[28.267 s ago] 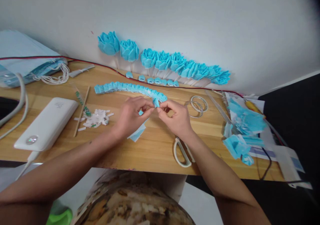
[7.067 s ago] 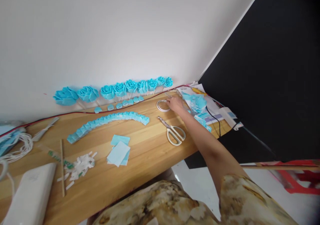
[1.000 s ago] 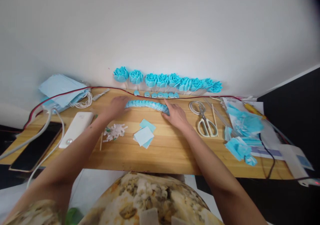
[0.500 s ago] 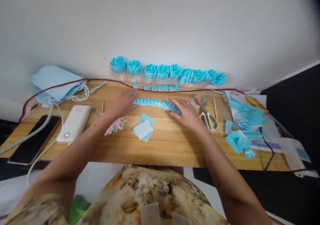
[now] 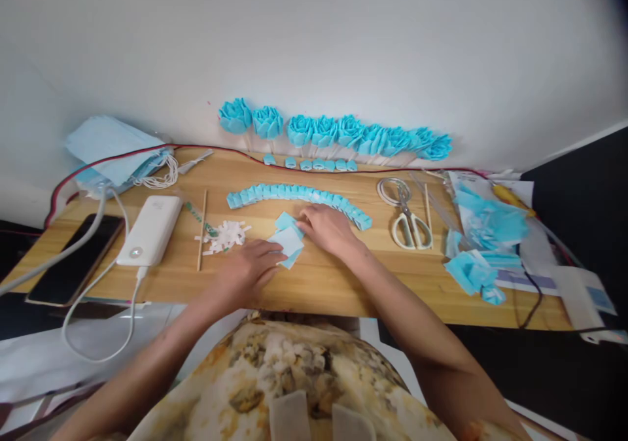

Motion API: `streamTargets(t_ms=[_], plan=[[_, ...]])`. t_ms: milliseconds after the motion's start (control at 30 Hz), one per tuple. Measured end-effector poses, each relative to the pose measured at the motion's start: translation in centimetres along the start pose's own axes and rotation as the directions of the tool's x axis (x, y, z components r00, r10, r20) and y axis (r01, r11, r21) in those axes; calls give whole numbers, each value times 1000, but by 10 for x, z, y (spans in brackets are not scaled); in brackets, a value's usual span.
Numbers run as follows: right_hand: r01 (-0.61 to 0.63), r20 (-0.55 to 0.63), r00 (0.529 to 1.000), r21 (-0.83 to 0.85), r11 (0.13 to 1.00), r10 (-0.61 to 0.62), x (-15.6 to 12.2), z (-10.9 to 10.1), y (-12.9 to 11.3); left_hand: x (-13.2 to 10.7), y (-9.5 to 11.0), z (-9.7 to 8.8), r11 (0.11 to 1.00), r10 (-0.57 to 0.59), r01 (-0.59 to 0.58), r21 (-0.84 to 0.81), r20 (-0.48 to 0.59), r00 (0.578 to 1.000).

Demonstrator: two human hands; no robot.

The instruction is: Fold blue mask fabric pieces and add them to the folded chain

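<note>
A small pile of cut light-blue fabric squares [image 5: 287, 240] lies on the wooden table, fanned unevenly. My left hand [image 5: 252, 267] reaches the pile's left edge, its fingers stretched out and slightly apart over the pale top square. At the upper right edge, my right hand [image 5: 326, 227] has its fingers bent together on a blue square, fingertips partly hidden. Beyond both hands, a curved row of folded blue petals [image 5: 299, 194] lies on the table, overlapping one another. To the left sits a heap of white strips [image 5: 228, 237].
Several blue fabric roses [image 5: 324, 131] on sticks lean against the wall, above small folded pieces [image 5: 318, 165]. Scissors [image 5: 409, 225] and a roll of tape [image 5: 390, 191] lie right. Left are a thin stick [image 5: 202, 231], white power bank [image 5: 150, 231], phone [image 5: 73, 261] and mask stack [image 5: 110, 146].
Both hands have left the ends of the petal row and come nearer to the fabric squares. The whole curved row now shows uncovered.
</note>
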State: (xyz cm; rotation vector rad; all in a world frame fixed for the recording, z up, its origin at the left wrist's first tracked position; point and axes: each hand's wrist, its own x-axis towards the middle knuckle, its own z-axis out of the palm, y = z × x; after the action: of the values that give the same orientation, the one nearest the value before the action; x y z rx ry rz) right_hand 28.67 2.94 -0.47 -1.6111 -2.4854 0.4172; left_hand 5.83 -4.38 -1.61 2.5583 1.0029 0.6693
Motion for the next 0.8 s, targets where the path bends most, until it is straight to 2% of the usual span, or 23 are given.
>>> streamTargets(t_ms=[67, 133, 167, 233, 267, 333, 400, 467, 567, 667, 733, 800], plan=[[-35, -16, 999, 78, 996, 36, 2, 3, 5, -4, 5, 14, 1000, 8, -9, -22, -29, 1000], [-74, -71, 993, 277, 958, 97, 0, 3, 14, -6, 11, 23, 997, 42, -45, -64, -37, 998], [-83, -97, 986, 414, 907, 134, -3, 1, 19, -6, 14, 25, 994, 56, -59, -88, -37, 998], [-67, -108, 976, 681, 729, 191, -11, -6, 27, -4, 17, 25, 987, 42, -51, -149, -64, 997], [-53, -95, 975, 781, 622, 202, -15, -9, 29, -1, 17, 23, 982, 5, -23, -188, -95, 996], [-39, -61, 977, 892, 450, 205, -24, -16, 27, 6, 17, 18, 953, -150, 93, -289, -181, 972], [-24, -53, 978, 932, 360, 203, -31, -21, 19, 18, 17, 11, 876, -338, 217, -431, -226, 914], [1, -66, 980, 946, 323, 189, -36, -23, 7, 33, 18, 7, 766, -466, 297, -570, -174, 868], [18, -70, 985, 949, 314, 156, -38, -21, -7, 52, 20, 8, 604, -568, 360, -712, -67, 820], [46, -104, 982, 942, 333, 158, -39, -15, -13, 60, 20, 13, 460, -640, 369, -807, -14, 768], [94, -165, 971, 927, 363, 171, -41, -12, -13, 61, 18, 15, 446, -638, 354, -822, -15, 770], [145, -233, 959, 894, 425, 164, -46, -11, -13, 60, 16, 12, 499, -627, 347, -794, -54, 777]])
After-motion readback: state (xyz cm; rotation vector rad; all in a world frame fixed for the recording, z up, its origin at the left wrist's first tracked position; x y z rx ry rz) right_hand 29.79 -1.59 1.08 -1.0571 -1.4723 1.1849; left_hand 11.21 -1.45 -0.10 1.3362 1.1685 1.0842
